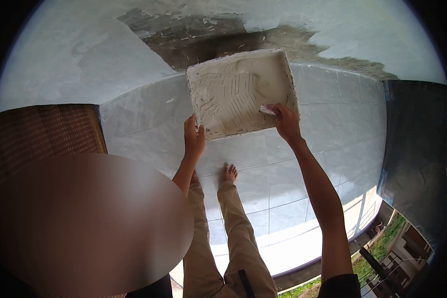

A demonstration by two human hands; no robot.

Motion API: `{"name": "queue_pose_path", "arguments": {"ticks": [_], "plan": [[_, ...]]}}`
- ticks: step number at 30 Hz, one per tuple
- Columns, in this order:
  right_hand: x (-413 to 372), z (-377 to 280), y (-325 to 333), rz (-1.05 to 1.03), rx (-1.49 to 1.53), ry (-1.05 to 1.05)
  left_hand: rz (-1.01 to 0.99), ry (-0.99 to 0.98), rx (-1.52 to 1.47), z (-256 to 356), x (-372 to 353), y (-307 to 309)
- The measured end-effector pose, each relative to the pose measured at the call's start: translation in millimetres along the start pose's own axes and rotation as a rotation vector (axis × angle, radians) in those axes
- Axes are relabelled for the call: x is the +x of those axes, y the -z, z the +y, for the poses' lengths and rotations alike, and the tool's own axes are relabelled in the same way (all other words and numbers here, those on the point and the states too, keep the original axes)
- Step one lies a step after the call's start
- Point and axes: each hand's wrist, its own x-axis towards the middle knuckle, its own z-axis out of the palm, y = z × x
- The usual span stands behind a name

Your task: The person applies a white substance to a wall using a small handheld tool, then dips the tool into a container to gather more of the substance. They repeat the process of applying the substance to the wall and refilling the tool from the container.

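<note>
A paint tray (218, 134) coated in wet off-white putty is tilted up in front of me, near the foot of the wall. My left hand (194, 139) grips its left edge, thumb toward the near corner and fingers along the side. Inside the tray's right part, my right hand (287, 123) holds a small putty-smeared scraper (268, 110), its front end at the putty. Smooth putty (268, 74) fills much of the tray, and ribbed grooves show through in the middle.
Behind the tray, the pale wall (84, 59) has a dark bare patch (174, 42). Grey tiles (288, 159) cover the floor around my bare feet (230, 173). A woven brown panel (49, 131) stands left, a dark panel (417, 144) right. A blurred oval hides the lower left.
</note>
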Motion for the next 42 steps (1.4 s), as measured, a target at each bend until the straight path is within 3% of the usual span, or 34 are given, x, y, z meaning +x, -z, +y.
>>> {"name": "queue_pose_path", "arguments": {"ticks": [1,7,16,22,27,31,33,42], "plan": [[0,0,2,-0.002,-0.002,-0.001,0.009,-0.065,0.027,-3,0,-1],[10,0,2,0.012,0.143,0.097,-0.045,0.008,-0.073,-1,-1,3],[13,5,7,-0.147,-0.016,0.016,-0.054,0.014,-0.038,1,-1,2],[32,5,16,-0.365,-0.137,0.031,-0.071,0.009,-0.045,-1,-2,3],[57,6,13,-0.672,-0.208,0.023,-0.078,0.009,-0.05,-3,-2,3],[76,-10,14,-0.768,-0.262,0.021,-0.056,0.004,-0.066,-1,-3,1],[85,-17,12,-0.891,-0.413,0.007,-0.057,0.018,-0.065,2,-3,3],[94,-30,12,-0.921,-0.51,-0.012,-0.114,0.081,-0.052,12,-3,8]]}}
